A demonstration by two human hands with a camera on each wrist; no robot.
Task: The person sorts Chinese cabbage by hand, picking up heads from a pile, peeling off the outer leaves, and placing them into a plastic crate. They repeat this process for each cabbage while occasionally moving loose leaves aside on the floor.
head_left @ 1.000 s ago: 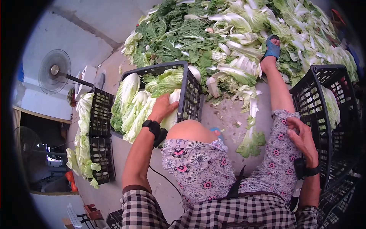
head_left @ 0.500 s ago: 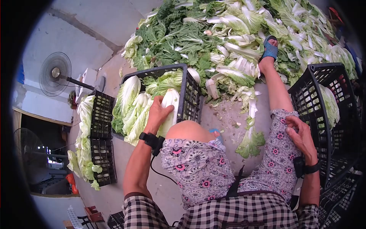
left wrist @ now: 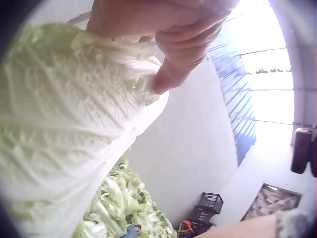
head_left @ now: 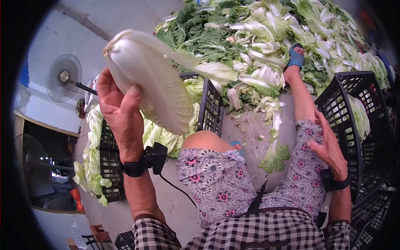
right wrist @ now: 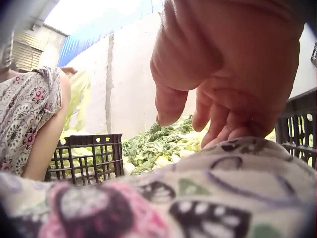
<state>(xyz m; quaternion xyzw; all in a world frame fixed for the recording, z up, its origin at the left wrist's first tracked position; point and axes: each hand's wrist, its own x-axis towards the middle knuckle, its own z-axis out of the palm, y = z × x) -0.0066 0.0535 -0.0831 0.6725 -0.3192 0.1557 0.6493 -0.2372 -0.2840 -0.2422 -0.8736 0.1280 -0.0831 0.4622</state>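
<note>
In the head view the left hand (head_left: 121,112) grips a pale cabbage head (head_left: 154,83) near its white base, raised in front of a black crate (head_left: 208,104) of cabbages. A loose outer leaf (head_left: 212,71) sticks out from it to the right. The left wrist view has the thumb of the left hand (left wrist: 173,34) pressed on the cabbage (left wrist: 64,124). With its fingers relaxed, the right hand (head_left: 331,148) rests on the patterned trouser leg (head_left: 291,166); the right wrist view also has this hand (right wrist: 228,69) over the fabric.
A large heap of cabbage leaves (head_left: 266,37) lies ahead, with a sandalled foot (head_left: 296,58) at its edge. A black crate (head_left: 354,158) with a cabbage inside stands at the right. At the left are more filled crates (head_left: 111,166) and a fan (head_left: 63,77).
The left hand has lifted a cabbage out of the crate, up and to the left. The right hand has shifted slightly on the leg.
</note>
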